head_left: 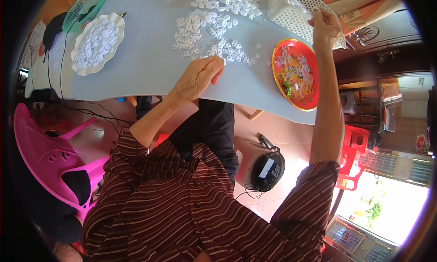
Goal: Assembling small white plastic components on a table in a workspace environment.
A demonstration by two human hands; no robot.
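Note:
Small white plastic pieces with two holes (193, 27) lie scattered over the grey table (145, 38). At the near edge of this spread, my left hand (198, 77) is closed, thumb over the curled fingers; a white piece shows by its fingertips, and what it holds is hidden. My right hand (325, 28) reaches out to the far right above a white perforated basket (298, 27), its fingers pinched together. Whatever is between those fingertips is too small to make out. Below that forearm sits a red tray with a yellow rim (276, 75), holding many small colourful wrapped bits.
On the left stand a scalloped cream dish (82, 72) heaped with white pieces and a green mesh basket (68, 23). A cable runs down the table's left side. A pink plastic chair (43, 157), a black-lidded bin (268, 172) and red stools (353, 155) are around me.

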